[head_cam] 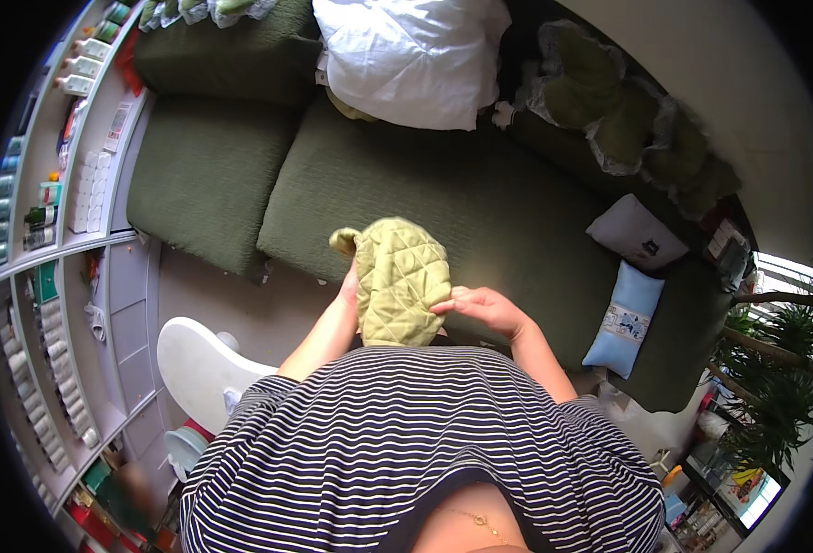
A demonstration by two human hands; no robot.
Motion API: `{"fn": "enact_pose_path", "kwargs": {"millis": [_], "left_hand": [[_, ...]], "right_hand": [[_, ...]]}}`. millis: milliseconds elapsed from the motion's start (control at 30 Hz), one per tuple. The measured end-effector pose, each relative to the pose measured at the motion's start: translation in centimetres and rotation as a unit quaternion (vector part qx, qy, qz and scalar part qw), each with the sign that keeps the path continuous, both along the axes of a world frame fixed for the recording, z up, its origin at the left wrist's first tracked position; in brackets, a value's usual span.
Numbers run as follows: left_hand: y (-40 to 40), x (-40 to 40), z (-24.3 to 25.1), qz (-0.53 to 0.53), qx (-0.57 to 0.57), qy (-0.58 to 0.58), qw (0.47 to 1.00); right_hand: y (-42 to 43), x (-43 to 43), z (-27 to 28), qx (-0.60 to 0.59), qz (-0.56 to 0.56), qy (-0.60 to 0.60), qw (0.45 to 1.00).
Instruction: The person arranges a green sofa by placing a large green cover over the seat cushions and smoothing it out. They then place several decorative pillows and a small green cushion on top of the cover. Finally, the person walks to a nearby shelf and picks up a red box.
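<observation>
In front of my chest is a quilted yellow-green cloth piece (403,283), stitched in a diamond pattern. A small rolled flap of the same colour sticks out at its upper left. My left hand (349,285) supports it along the left side; most of those fingers are hidden behind or inside the fabric. At the right edge, the fingertips of my right hand (483,307) pinch the cloth. Beyond it stretches the dark green covered seat of a sofa (406,180). A large white cloth (413,62) is heaped against the far side, with a bit of yellow-green fabric under it.
A pale grey cushion (636,231) and a blue bolster pillow (624,321) lie on the right. Shelves (68,249) of bottles and rolls line the left. A white rounded tabletop (206,366) stands near my left elbow. Potted plant leaves (772,387) reach in from the right.
</observation>
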State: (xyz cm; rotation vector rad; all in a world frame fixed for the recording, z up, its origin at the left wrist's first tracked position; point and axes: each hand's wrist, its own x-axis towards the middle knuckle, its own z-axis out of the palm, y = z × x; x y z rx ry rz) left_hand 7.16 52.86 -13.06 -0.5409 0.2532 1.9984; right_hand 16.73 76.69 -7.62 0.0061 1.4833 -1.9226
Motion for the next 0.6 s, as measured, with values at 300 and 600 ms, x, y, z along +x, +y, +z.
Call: {"fn": "enact_pose_path", "kwargs": {"millis": [300, 600], "left_hand": [[-2.8, -3.0, 9.9, -0.190, -0.315, 0.485, 0.794], [-5.0, 4.3, 21.1, -0.175, -0.485, 0.793, 0.323]], "right_hand": [[-0.6, -1.1, 6.5, 0.178, 0.071, 0.140, 0.972], [-4.1, -2.7, 15.6, 0.439, -0.079, 0.489, 0.749]]}}
